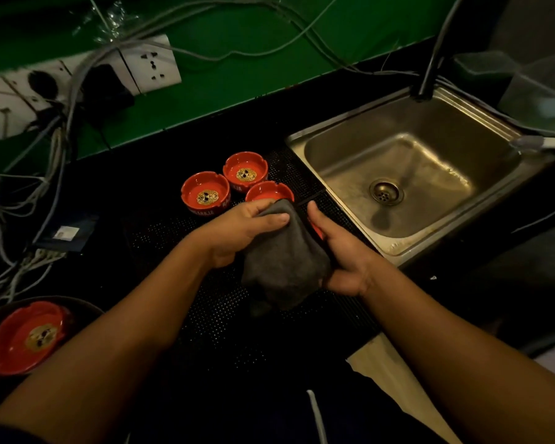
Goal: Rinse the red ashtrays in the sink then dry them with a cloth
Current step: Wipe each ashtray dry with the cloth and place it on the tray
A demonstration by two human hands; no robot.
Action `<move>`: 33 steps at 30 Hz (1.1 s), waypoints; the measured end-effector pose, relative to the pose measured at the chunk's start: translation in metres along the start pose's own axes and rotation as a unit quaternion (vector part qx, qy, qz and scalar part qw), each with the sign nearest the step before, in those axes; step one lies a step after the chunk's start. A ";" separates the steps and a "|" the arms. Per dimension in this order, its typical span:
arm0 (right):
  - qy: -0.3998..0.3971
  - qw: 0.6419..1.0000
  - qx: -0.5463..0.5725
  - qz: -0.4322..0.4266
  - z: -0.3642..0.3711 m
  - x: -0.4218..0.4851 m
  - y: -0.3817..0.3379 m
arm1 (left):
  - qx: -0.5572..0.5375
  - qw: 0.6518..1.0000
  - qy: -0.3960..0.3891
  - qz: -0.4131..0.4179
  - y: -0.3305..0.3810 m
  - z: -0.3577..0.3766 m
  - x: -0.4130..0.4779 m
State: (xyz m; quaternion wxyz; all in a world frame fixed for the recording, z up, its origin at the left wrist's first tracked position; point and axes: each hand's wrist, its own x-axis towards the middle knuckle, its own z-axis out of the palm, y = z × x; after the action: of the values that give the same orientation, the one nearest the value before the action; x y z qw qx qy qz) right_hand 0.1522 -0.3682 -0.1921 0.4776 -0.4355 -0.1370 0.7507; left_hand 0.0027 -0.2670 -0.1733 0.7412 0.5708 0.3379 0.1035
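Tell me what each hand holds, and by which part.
Left hand grips the grey cloth by its upper end; right hand holds a red ashtray by its side, mostly hidden under the cloth.

Black counter [161, 168] carried perforated mat [225, 318]. Clustered at mat's far edge stood left ashtray [205, 194], rear ashtray [245, 169], right ashtray [269, 190] (partly hidden). Steel sink [302, 137] sat sunk into counter at right; tangled cables [23, 267] lay left.

A small wash-up counter, as in a bar: a square stainless-steel sink [446, 116] set in a black top, a black perforated rubber mat [225, 302], white wall sockets [151, 64] and tangled grey cables [61, 145].
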 end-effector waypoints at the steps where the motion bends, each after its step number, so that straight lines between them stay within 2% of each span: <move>1: 0.011 0.999 0.033 -0.018 0.002 0.003 0.002 | 0.043 0.999 0.021 0.011 0.001 0.004 0.002; 3: 0.055 0.993 0.077 -0.069 0.007 0.009 0.004 | 0.175 0.973 0.141 0.051 -0.007 0.013 0.012; 5: 0.103 0.983 0.096 -0.117 0.012 0.013 0.004 | 0.268 0.907 0.312 0.095 -0.017 0.026 0.014; 6: 0.121 0.979 0.095 -0.131 0.013 0.015 0.004 | 0.268 0.897 0.330 0.124 -0.022 0.033 0.012; 9: 0.145 0.976 0.043 -0.158 0.017 0.014 0.005 | 0.228 0.941 0.213 0.133 -0.039 0.061 0.008; 11: 0.137 0.977 0.012 -0.161 0.017 0.009 0.006 | 0.312 0.926 0.169 0.131 -0.047 0.069 0.003; 13: 0.132 0.977 -0.029 -0.163 0.020 0.002 0.006 | 0.310 0.925 0.155 0.157 -0.048 0.064 0.009; 15: 0.134 0.971 -0.089 -0.179 0.024 -0.002 0.009 | 0.167 0.957 0.168 0.165 -0.038 0.054 0.016; 17: 0.134 0.961 -0.128 -0.204 0.029 -0.004 0.010 | 0.023 0.971 0.174 0.160 -0.028 0.051 0.020; 21: 0.105 0.961 -0.114 -0.229 0.035 -0.009 0.004 | -0.121 0.967 0.206 0.092 -0.021 0.062 0.013; 24: 0.054 0.977 -0.096 -0.183 0.031 -0.010 -0.001 | -0.216 0.959 0.182 -0.013 -0.018 0.057 0.010; 26: 0.042 0.979 -0.128 -0.151 0.027 -0.011 -0.010 | -0.245 0.951 0.186 -0.032 -0.019 0.049 0.008; 30: 0.067 0.938 -0.303 -0.152 0.019 -0.012 -0.028 | -0.230 0.954 0.192 -0.017 -0.018 0.031 0.000; 33: 0.136 0.861 -0.440 -0.215 0.016 -0.004 -0.037 | -0.217 0.953 0.210 -0.005 -0.015 0.027 -0.003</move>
State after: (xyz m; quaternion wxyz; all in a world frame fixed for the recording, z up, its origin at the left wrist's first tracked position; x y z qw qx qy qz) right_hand 0.1618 -0.3498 -0.1574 0.3997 -0.6578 -0.4770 0.4243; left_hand 0.0136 -0.2948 -0.1820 0.7598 0.3601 0.4580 0.2883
